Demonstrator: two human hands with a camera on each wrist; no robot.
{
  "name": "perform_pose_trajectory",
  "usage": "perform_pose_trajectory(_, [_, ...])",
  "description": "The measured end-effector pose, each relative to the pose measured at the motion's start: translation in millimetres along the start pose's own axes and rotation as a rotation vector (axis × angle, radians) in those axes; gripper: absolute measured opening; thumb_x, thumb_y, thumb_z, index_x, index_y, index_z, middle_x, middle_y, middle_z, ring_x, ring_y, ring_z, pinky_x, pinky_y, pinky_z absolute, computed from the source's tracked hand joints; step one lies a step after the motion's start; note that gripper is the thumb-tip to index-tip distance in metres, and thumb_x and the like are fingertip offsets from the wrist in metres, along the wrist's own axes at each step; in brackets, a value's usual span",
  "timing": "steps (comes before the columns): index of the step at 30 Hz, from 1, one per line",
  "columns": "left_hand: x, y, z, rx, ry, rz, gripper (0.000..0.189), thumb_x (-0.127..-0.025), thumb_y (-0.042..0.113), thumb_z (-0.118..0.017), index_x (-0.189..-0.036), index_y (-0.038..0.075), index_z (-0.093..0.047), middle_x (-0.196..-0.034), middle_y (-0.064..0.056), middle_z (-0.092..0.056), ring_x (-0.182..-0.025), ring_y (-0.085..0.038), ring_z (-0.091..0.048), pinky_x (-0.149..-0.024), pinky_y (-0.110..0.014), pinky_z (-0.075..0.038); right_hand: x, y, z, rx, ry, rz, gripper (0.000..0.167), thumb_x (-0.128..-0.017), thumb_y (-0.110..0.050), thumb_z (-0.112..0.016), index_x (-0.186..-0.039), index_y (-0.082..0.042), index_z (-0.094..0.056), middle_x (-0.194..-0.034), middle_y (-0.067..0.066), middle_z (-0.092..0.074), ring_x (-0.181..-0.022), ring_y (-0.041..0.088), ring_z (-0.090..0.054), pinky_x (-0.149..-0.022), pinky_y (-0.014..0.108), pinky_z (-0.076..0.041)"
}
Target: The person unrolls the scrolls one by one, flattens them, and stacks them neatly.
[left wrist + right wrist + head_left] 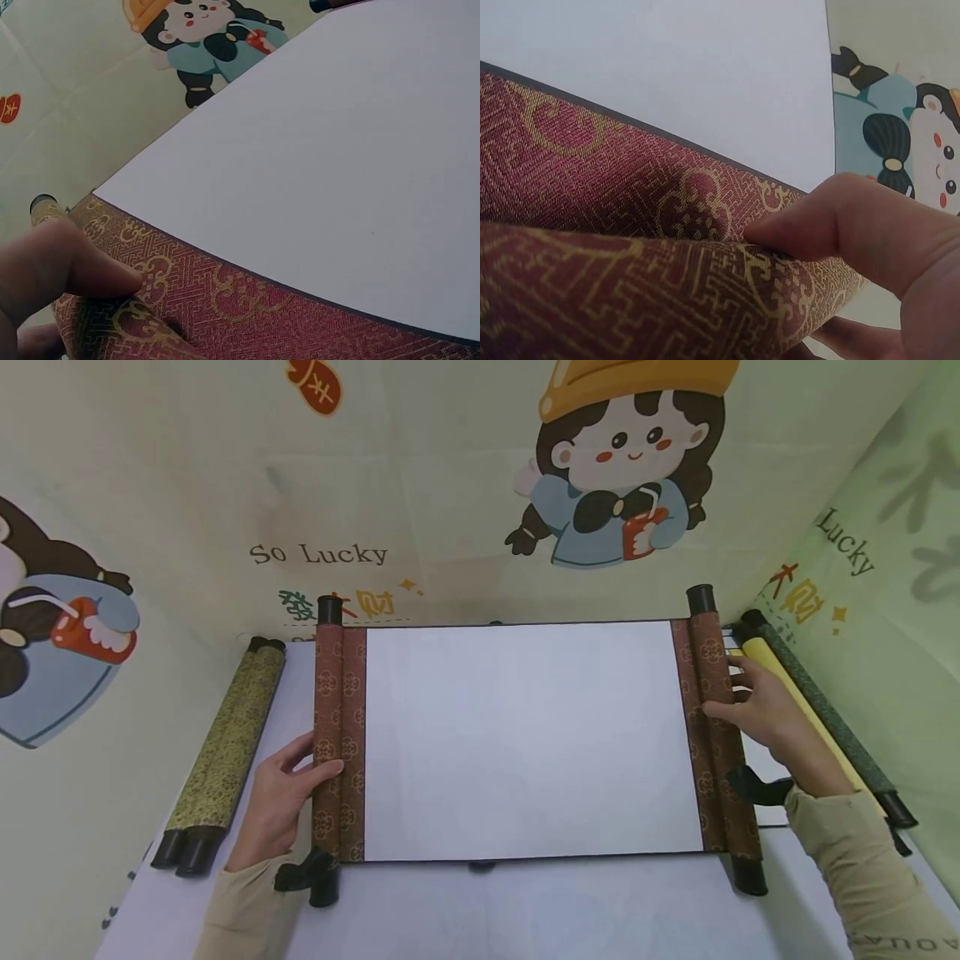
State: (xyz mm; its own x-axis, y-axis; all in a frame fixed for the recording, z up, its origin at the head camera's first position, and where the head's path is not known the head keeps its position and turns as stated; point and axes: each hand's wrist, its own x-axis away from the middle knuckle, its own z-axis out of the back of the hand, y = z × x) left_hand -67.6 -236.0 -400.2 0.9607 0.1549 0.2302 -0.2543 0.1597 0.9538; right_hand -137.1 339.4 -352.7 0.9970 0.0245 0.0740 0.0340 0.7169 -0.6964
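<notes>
A hanging scroll with a blank white sheet (525, 743) lies spread out between two rollers covered in red-brown brocade with gold patterns. My left hand (281, 797) grips the left roller (327, 677), thumb over its top and fingers around the outer side. On the other side my right hand (765, 710) holds the right roller (712, 652) the same way, its thumb (802, 225) pressing at the fold where roll meets sheet. In the left wrist view the left thumb (97, 270) lies on the brocade border (225, 289).
A rolled yellow-green scroll (225, 743) lies left of the left hand. Beyond the right hand are a dark green roll (825, 718) and a yellow strip (787, 681). A cloth backdrop with cartoon figures (630, 468) rises behind the white table (570, 918).
</notes>
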Motion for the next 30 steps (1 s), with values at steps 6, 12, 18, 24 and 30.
perform_pose_trajectory(6, [-1.7,2.9,-1.5,-0.023,-0.020,0.020,0.076,-0.089,0.020,-0.076,-0.154,0.008,-0.036,-0.149,-0.014,-0.038,-0.105,-0.001,-0.058,-0.084,-0.020,-0.053,0.2,1.3,9.3,-0.012,-0.008,-0.002,0.081,-0.095,-0.007,-0.063,-0.153,0.011,-0.010,-0.144,0.045,-0.027,-0.124,0.062,-0.038,-0.090,0.066,-0.044])
perform_pose_trajectory(12, [-2.4,6.1,-6.6,-0.036,-0.024,0.022,0.074,-0.089,0.021,-0.076,-0.152,0.008,-0.039,-0.147,-0.013,-0.041,-0.105,-0.003,-0.059,-0.084,-0.021,-0.053,0.8,3.2,18.2,0.025,-0.013,-0.028,0.084,-0.096,-0.011,-0.063,-0.153,0.011,-0.006,-0.146,0.046,-0.024,-0.127,0.063,-0.033,-0.094,0.070,-0.040])
perform_pose_trajectory(18, [-1.8,10.9,-15.0,-0.053,-0.036,0.026,0.071,-0.090,0.022,-0.075,-0.150,0.006,-0.041,-0.147,-0.013,-0.042,-0.107,-0.008,-0.058,-0.085,-0.022,-0.053,-1.6,10.1,25.4,0.024,-0.007,-0.019,0.082,-0.095,-0.008,-0.063,-0.152,0.013,-0.008,-0.146,0.046,-0.023,-0.127,0.062,-0.033,-0.091,0.068,-0.042])
perform_pose_trajectory(24, [-1.1,17.8,-26.0,-0.044,-0.056,0.016,0.070,-0.089,0.019,-0.076,-0.149,0.005,-0.042,-0.145,-0.014,-0.043,-0.105,-0.009,-0.060,-0.085,-0.024,-0.053,-3.3,15.3,35.9,0.050,0.015,-0.010,0.083,-0.095,-0.009,-0.063,-0.153,0.013,-0.007,-0.148,0.045,-0.020,-0.126,0.062,-0.033,-0.085,0.059,-0.046])
perform_pose_trajectory(30, [-2.2,24.2,-39.5,-0.038,-0.087,0.004,0.068,-0.089,0.019,-0.075,-0.148,0.005,-0.043,-0.143,-0.013,-0.045,-0.107,-0.013,-0.061,-0.086,-0.027,-0.054,-2.2,18.3,50.7,0.096,0.048,-0.043,0.082,-0.097,-0.012,-0.061,-0.153,0.012,-0.007,-0.147,0.046,-0.021,-0.126,0.063,-0.031,-0.087,0.067,-0.042])
